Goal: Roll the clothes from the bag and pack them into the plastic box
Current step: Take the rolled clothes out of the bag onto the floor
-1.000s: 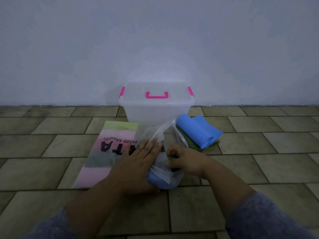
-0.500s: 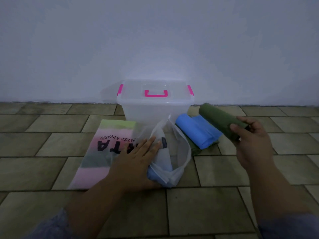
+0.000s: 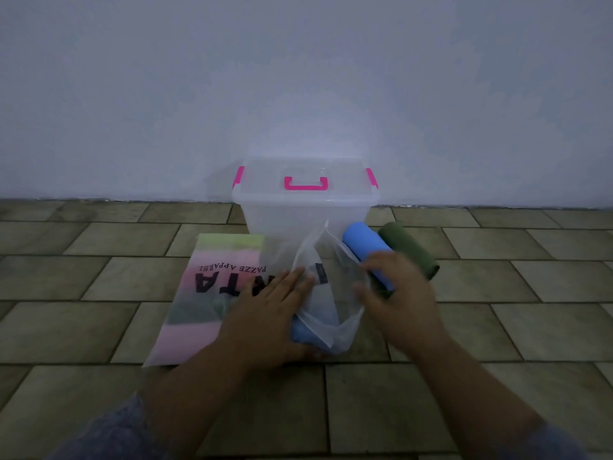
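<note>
A clear plastic box [image 3: 305, 214] with pink latches and handle stands lidded against the wall. In front of it lies a translucent bag [image 3: 326, 313] with its mouth open and a blue garment [image 3: 306, 333] inside. My left hand [image 3: 265, 313] lies flat on the bag's left side, fingers spread. My right hand [image 3: 394, 293], blurred, hovers at the bag's open mouth with fingers apart and nothing in it. A rolled blue cloth [image 3: 365, 247] and a rolled green cloth [image 3: 409, 249] lie side by side on the floor right of the box.
A flat pink and green printed apparel bag [image 3: 205, 293] lies on the tiled floor [image 3: 497, 327] to the left, partly under my left hand. The white wall [image 3: 298, 78] rises right behind the box.
My right hand pulled the rolled green cloth out of the bag, set it down beside the blue roll, and has come back to the bag's mouth. My left hand stayed put.
</note>
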